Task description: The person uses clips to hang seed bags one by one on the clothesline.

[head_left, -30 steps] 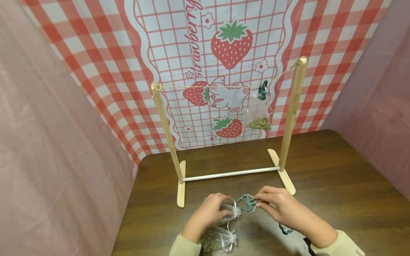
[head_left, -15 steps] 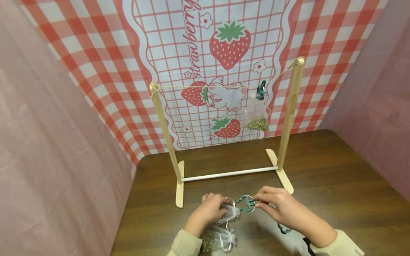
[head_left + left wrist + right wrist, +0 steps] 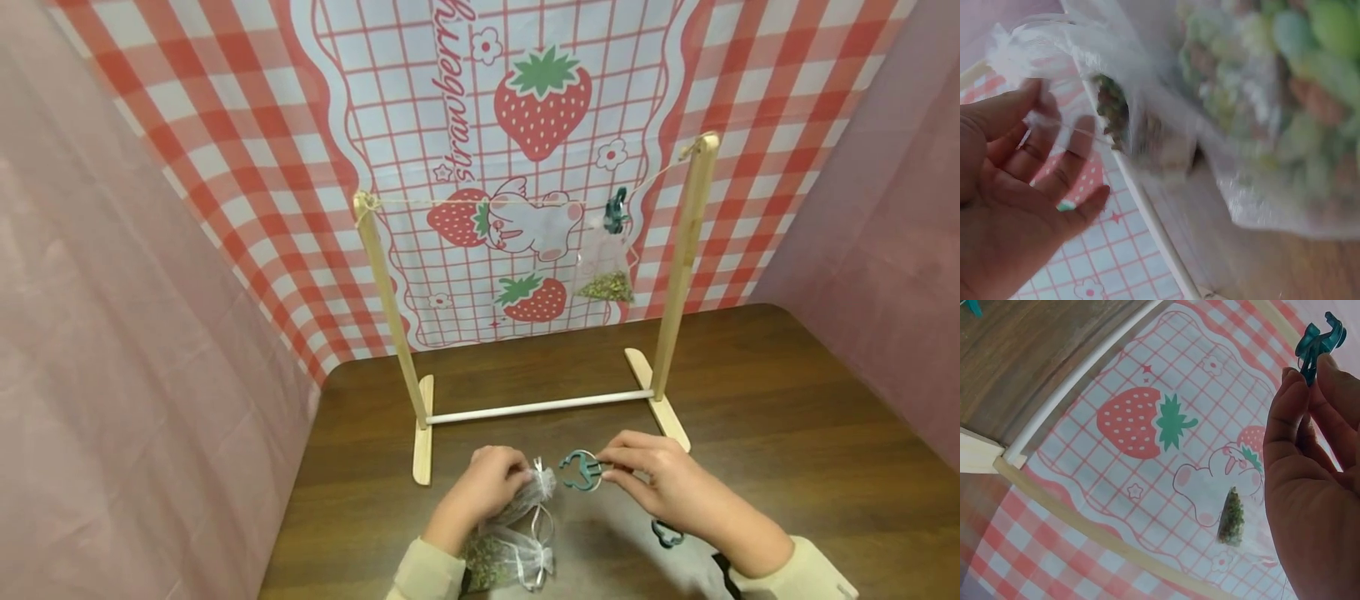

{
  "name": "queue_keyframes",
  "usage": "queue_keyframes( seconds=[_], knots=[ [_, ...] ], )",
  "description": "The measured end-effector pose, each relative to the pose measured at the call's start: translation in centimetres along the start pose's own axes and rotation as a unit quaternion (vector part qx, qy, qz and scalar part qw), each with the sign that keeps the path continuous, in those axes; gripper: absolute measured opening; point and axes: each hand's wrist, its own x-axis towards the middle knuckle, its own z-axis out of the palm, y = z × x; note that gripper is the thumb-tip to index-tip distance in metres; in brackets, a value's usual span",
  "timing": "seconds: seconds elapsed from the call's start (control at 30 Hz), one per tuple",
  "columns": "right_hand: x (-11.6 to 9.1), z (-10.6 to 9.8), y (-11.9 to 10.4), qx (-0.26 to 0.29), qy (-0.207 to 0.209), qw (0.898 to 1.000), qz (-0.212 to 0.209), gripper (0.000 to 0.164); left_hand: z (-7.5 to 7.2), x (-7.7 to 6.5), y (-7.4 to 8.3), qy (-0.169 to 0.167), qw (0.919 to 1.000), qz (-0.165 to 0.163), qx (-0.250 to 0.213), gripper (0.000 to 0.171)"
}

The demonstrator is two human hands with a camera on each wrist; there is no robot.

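Note:
My left hand pinches a sheer white drawstring bag near its gathered neck, just above the table. In the left wrist view the bag's filling looks green and brown, like dried plant bits. To its right, my right hand pinches the handles of a dark green clip, whose jaws gape toward the bag without touching it. That clip shows above the fingertips in the right wrist view. A second filled drawstring bag lies below the left hand; another green clip lies under the right forearm.
Behind the hands stands a wooden frame with a white crossbar and a string between its posts. Near the right post, a green clip holds a filled sheer bag on the string. A strawberry-print cloth hangs behind.
My left hand has raised the bag's neck and tilted it upward beside the clip. The clip in my right hand now gapes wider, having moved little.

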Motion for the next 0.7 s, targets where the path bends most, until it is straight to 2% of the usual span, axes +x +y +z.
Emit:
queue_keyframes(
  seconds=[0.13, 0.2, 0.33, 0.43, 0.6, 0.7],
  knots=[
    [0.4, -0.7, -0.1, -0.003, 0.009, 1.000, -0.008, 0.017, -0.8, 0.1, 0.1, 0.037, 0.9967, 0.016, -0.071, 0.009],
    [0.6, -1.1, -0.1, -0.009, 0.013, 1.000, -0.004, 0.021, -1.2, 0.2, 0.2, 0.063, 0.9929, 0.018, -0.099, 0.008],
    [1.4, -1.9, 0.0, -0.030, 0.030, 0.999, -0.004, 0.028, -1.8, 0.4, 0.5, 0.111, 0.9845, 0.017, -0.135, 0.005],
    [2.2, -2.3, 0.1, -0.043, 0.053, 0.997, -0.029, 0.029, -2.2, 0.7, 0.8, 0.142, 0.9775, 0.011, -0.156, 0.005],
    [3.9, -3.2, 0.0, -0.053, 0.070, 0.995, -0.047, 0.030, -2.8, 1.4, 1.5, 0.215, 0.9608, 0.003, -0.175, 0.004],
    [5.0, -3.8, -0.1, -0.061, 0.073, 0.994, -0.051, 0.033, -3.3, 2.1, 2.1, 0.263, 0.9481, 0.000, -0.178, 0.005]
  ],
)
